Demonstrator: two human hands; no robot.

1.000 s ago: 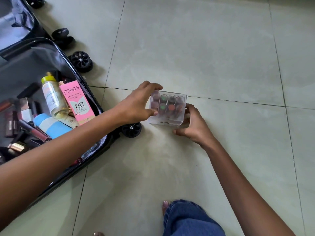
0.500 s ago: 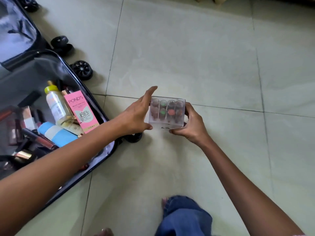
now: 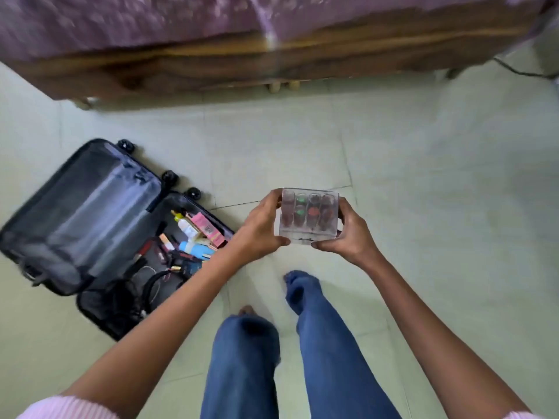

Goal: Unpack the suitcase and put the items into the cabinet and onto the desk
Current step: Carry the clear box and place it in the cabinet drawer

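Note:
A clear plastic box (image 3: pixel 308 217) with several small dark, green and red tubes inside is held up in front of me, well above the floor. My left hand (image 3: pixel 260 229) grips its left side and my right hand (image 3: pixel 348 235) grips its right side. The open black suitcase (image 3: pixel 81 213) lies on the floor to the left. In its lower half are a pink carton (image 3: pixel 208 229), a pale bottle with a yellow cap (image 3: pixel 184 225), a blue tube (image 3: pixel 196 249) and several small cosmetics and dark cords.
A wooden bed frame (image 3: pixel 242 65) with a purple cover runs across the top of the view. Pale floor tiles (image 3: pixel 438 207) spread to the right. My legs in blue jeans (image 3: pixel 326 343) and bare feet stand below the box. A cable (image 3: pixel 526 72) lies at the far right.
I have risen from a crouch, so the view pulled back and the bed came into sight. The clear box left the floor and both hands now hold it up.

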